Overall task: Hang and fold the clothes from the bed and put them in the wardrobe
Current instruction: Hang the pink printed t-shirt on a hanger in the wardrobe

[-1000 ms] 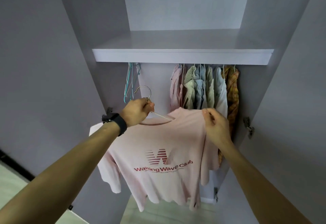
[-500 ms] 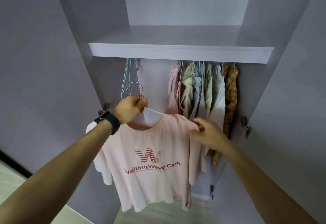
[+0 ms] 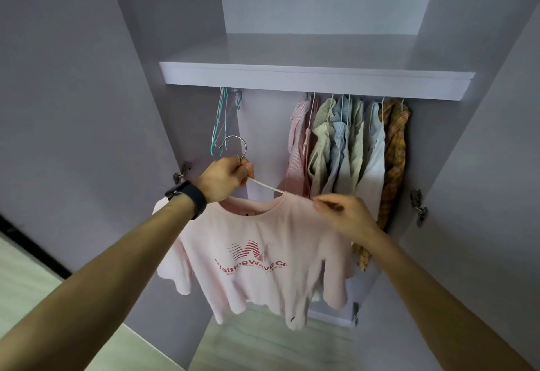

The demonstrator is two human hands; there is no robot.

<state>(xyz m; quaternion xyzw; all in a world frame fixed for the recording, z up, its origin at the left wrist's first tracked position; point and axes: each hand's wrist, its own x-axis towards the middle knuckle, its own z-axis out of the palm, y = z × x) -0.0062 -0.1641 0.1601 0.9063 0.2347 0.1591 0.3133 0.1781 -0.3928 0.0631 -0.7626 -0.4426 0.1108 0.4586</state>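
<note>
A pale pink T-shirt with red lettering hangs on a white hanger with a metal hook, in front of the open wardrobe. My left hand, with a dark watch on its wrist, grips the hanger just below the hook. My right hand pinches the shirt's shoulder fabric to the right of the neckline. The hook is below the rail, which is hidden under the shelf, and is not on it.
Several shirts hang on the right side of the rail, ending with an orange plaid one. Empty hangers hang at the left. Open wardrobe doors stand on both sides, with hinges showing. Pale flooring lies below.
My right hand slid from the shirt's outer shoulder inward toward the neckline. The shirt and hanger shifted slightly left and the head view moved closer to the wardrobe.
</note>
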